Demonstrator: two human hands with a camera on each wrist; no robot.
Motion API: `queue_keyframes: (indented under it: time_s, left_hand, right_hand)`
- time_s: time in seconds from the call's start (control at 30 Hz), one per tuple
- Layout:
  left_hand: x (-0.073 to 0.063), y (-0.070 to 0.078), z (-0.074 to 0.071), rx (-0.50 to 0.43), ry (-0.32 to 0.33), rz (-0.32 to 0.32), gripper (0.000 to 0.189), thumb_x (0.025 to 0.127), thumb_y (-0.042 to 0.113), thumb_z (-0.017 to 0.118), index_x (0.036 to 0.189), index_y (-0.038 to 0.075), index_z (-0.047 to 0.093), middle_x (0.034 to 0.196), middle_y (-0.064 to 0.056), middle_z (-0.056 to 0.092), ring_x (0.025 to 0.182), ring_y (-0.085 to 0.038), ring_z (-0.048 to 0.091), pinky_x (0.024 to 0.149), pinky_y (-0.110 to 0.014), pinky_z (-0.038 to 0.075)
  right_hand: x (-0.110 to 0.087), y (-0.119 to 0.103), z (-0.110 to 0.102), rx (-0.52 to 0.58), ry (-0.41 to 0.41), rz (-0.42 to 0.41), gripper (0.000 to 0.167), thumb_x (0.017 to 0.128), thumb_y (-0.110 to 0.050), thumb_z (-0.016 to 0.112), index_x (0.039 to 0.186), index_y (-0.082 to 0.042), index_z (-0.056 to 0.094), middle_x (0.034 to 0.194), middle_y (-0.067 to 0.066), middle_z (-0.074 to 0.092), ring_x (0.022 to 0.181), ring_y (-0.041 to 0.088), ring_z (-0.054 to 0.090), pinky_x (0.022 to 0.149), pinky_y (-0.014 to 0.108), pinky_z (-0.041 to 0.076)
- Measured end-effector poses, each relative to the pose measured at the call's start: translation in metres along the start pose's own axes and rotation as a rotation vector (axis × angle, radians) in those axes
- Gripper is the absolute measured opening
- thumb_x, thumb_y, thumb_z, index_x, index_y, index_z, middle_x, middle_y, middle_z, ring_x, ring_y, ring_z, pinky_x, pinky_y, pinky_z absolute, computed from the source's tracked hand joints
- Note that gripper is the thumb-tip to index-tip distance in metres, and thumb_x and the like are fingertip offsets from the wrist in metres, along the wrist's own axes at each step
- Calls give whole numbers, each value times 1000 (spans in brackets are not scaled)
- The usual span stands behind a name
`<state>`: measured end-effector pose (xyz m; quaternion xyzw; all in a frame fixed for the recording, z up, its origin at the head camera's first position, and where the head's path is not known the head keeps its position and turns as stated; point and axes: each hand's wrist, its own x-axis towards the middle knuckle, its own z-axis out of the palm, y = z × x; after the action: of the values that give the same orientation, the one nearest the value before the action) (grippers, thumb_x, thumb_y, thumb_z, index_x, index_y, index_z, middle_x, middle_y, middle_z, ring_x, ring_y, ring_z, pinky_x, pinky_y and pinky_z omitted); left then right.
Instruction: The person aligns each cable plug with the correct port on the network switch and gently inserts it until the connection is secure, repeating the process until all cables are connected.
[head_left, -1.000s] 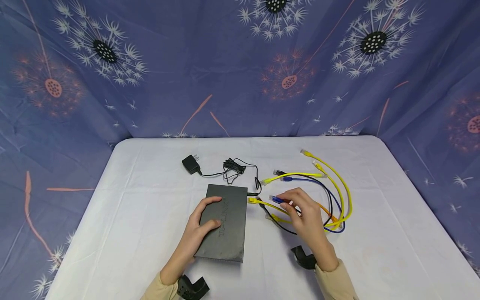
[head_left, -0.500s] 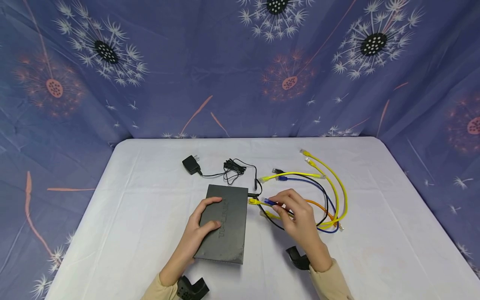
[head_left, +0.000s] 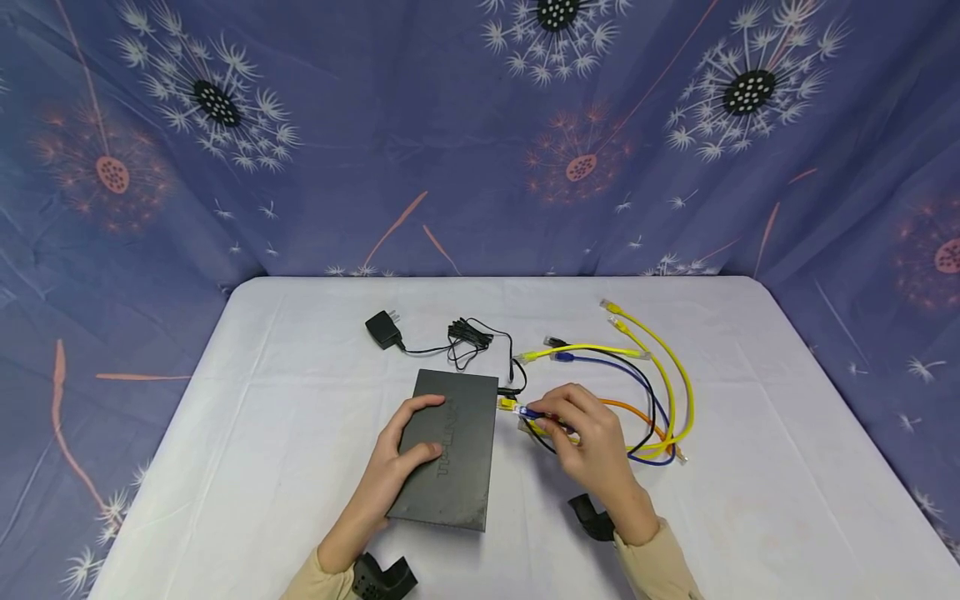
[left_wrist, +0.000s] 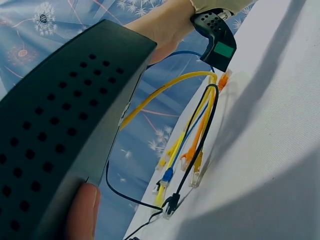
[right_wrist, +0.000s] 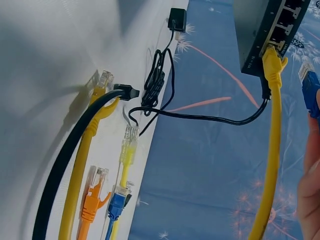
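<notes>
"One black box (head_left: 459, 487)! Who has it?"

"The left hand (head_left: 396, 452) grips its side, thumb on top. A yellow plug (right_wrist: 273, 69) sits in one of its holes."

"And the right hand (head_left: 592, 442)?"

"It pinches a blue plug (right_wrist: 311, 92) near the holes, with a gap between."

"Where are the other cords (head_left: 688, 379)?"

"Right of the box, on the desk (head_left: 262, 467). A black power plug (head_left: 384, 330) lies behind the box, to the left."

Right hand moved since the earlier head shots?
Yes. Against the black power adapter, the right hand has shifted left in the head view, bringing the blue Ethernet plug closer to the TP-Link network switch.
</notes>
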<state>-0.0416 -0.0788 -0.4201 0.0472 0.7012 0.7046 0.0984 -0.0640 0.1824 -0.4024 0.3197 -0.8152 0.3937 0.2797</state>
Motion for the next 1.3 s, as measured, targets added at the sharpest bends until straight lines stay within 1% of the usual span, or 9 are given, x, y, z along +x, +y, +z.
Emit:
queue_keyframes:
  time_s: [0.23,0.43,0.53,0.67,0.8,0.87,1.1,1.3]
  left_hand:
    - [-1,2,1,-5,-7,2,54,82,10,61,132,29,53,142,0,41,123,-26,38,95,-46,27]
    - [-1,3,3,-23,-13,1,54,82,9,61,132,28,53,140,-2,42,119,-27,39,93,-44,30]
    - [-1,3,3,-33,-12,1,54,82,9,61,132,28,53,140,-2,42,118,-28,39,92,-44,31]
    - [-1,3,4,-39,-11,3,54,82,8,61,132,28,53,139,-2,43,118,-27,40,93,-44,30]
    - [-1,4,3,-30,-7,1,54,82,8,61,132,28,54,138,-2,44,118,-27,40,94,-44,30]
    - [-1,4,3,-24,-8,3,54,82,9,61,132,28,53,138,-1,44,118,-27,40,94,-44,29]
    - [0,4,4,-22,-8,8,55,81,8,61,132,29,53,139,0,43,119,-26,40,94,-45,29]
    - [0,4,4,-15,-4,4,55,81,9,61,131,29,54,139,0,43,120,-26,39,94,-45,29]
  right_hand:
    - [0,1,3,20,0,-39,23,74,5,73,93,-6,72,91,0,62,78,13,58,66,20,46]
    - [0,0,7,46,-27,-38,22,76,5,72,96,-6,70,91,2,61,79,16,57,65,23,46]
    - [-1,0,8,56,-35,-45,22,77,5,71,96,-6,70,92,2,61,81,16,56,67,23,46]
    - [0,1,10,48,-27,-58,16,82,0,69,96,-6,70,92,1,60,82,17,55,70,23,44]
    - [0,0,12,20,-12,-70,11,85,-6,66,94,-8,71,90,0,60,81,16,53,69,23,41]
    - [0,-1,12,10,-10,-77,11,84,-6,66,94,-8,71,90,-1,60,80,15,52,67,22,40]
    - [0,-2,12,10,-29,-70,22,76,4,70,94,-8,72,89,0,60,78,15,51,64,20,40]
    - [0,-2,12,34,-41,-61,24,74,7,72,94,-6,71,89,2,61,77,16,53,65,20,40]
